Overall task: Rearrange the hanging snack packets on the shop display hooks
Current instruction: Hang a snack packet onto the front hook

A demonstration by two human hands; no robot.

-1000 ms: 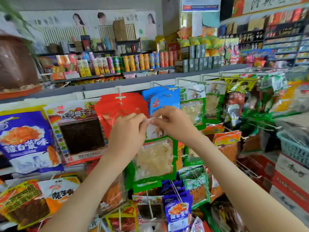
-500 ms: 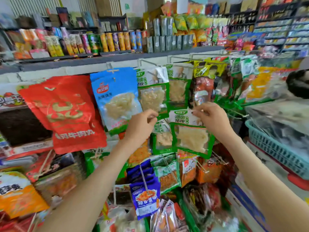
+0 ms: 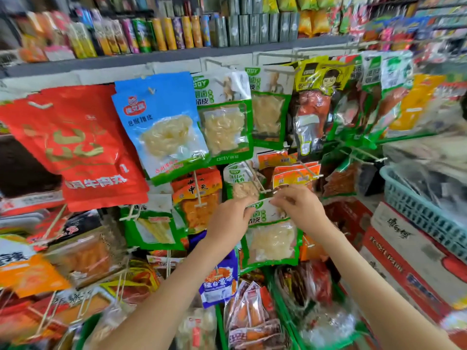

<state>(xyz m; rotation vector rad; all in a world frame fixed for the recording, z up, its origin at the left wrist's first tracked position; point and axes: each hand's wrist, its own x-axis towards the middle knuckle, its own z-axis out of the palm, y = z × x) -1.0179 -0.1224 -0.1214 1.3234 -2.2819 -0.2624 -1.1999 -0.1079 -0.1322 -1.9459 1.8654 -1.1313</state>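
Green-edged snack packet [image 3: 271, 238] hangs between my hands, left hand [image 3: 228, 221] and right hand [image 3: 299, 210] each pinching a top corner, just below a white display hook [image 3: 262, 189] mid-rack.

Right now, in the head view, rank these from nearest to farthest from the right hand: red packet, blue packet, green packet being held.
1. green packet, pinched by the right hand
2. blue packet, up and left
3. red packet, far left
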